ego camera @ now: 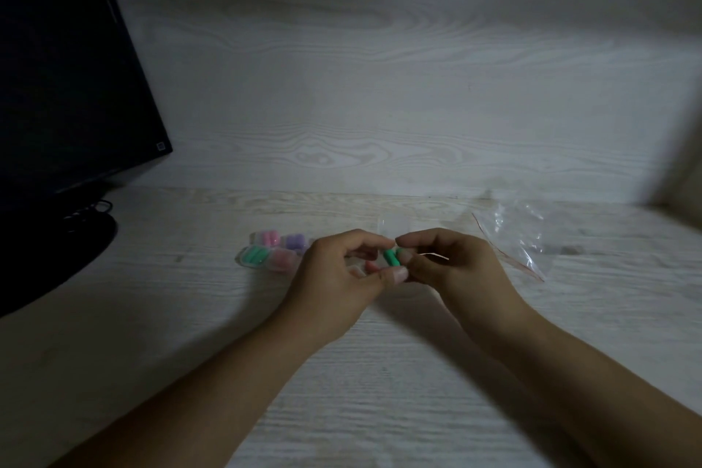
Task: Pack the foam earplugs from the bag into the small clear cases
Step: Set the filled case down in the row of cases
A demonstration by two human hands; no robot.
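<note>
My left hand [338, 274] and my right hand [452, 266] meet above the middle of the desk. Between their fingertips sits a green foam earplug [390, 258], inside a small clear case that I can barely make out; the left thumb presses under it. To the left lie several filled clear cases: pink [269, 238], purple [295, 242], green [253, 255] and pale pink [283, 260]. Right of my hands, the clear zip bag [520, 239] lies flat and crumpled on the desk.
A dark monitor [68, 87] stands at the left with its round base [76, 239] and cables on the white wood-grain desk [380, 372]. A white wood-grain wall [380, 87] rises close behind. Another clear case [393, 225] lies just beyond my hands.
</note>
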